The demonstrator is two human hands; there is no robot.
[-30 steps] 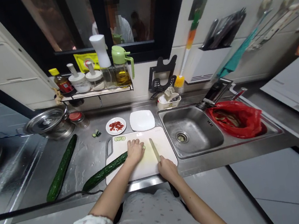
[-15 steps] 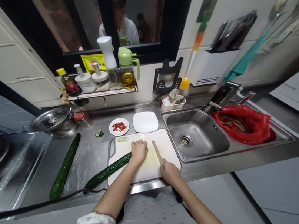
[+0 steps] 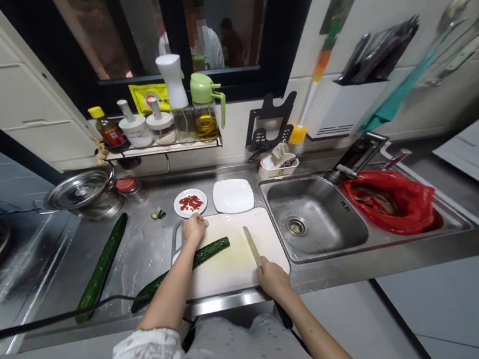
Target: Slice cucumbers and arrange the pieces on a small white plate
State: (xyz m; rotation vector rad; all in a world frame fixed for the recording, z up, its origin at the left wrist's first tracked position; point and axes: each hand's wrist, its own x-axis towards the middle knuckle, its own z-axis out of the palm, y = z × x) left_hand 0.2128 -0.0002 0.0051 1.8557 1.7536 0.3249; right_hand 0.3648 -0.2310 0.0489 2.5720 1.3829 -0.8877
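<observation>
Right grip (image 3: pixel 273 278) wraps the knife (image 3: pixel 251 243); left grip (image 3: pixel 194 231), at the cutting board's (image 3: pixel 223 280) eleven o'clock, I can't tell if pinching. Cucumber (image 3: pixel 211 251) lies unheld from mid-board toward eight o'clock; I'd expect a forearm (image 3: pixel 170 287) nudge to roll it.

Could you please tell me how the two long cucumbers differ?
The long green cucumber on the right, reaching onto the white rectangular cutting board, has a blunt, cut-looking end; the long green cucumber on the left, wholly on the steel counter, narrows at its far end. The first passes beneath the left forearm; no arm crosses the second. In the view, the first slants gently, the second steeply. Both are dark green.
</observation>
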